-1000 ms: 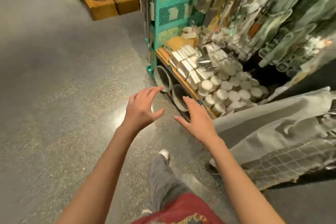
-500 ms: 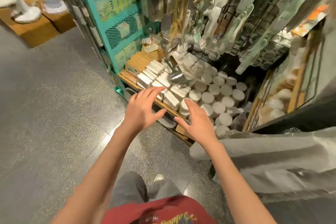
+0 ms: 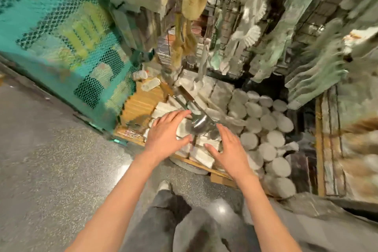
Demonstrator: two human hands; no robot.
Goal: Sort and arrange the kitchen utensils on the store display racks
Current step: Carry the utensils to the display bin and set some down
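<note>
A shiny metal ladle [image 3: 201, 122] lies on top of white rectangular packs [image 3: 201, 154] on a low wooden shelf [image 3: 141, 104]. My left hand [image 3: 165, 135] hovers just left of the ladle's bowl with its fingers spread and holds nothing. On the other side of the bowl, my right hand [image 3: 229, 149] is also spread and bare. Both hands are over the packs, a little apart from the ladle. Round white lidded tubs [image 3: 266, 129] fill the shelf to the right. The picture is blurred.
Brushes and pale green utensils [image 3: 306, 63] hang from a wire rack above the shelf. A teal mesh rack [image 3: 67, 32] stands at the left. Grey speckled floor [image 3: 51, 170] lies before it. A grey cloth [image 3: 317, 225] is at lower right. My leg and shoe [image 3: 164, 186] are below.
I have stepped closer to the shelf. Both hands have moved forward from over the floor to either side of the ladle, still spread and holding nothing.
</note>
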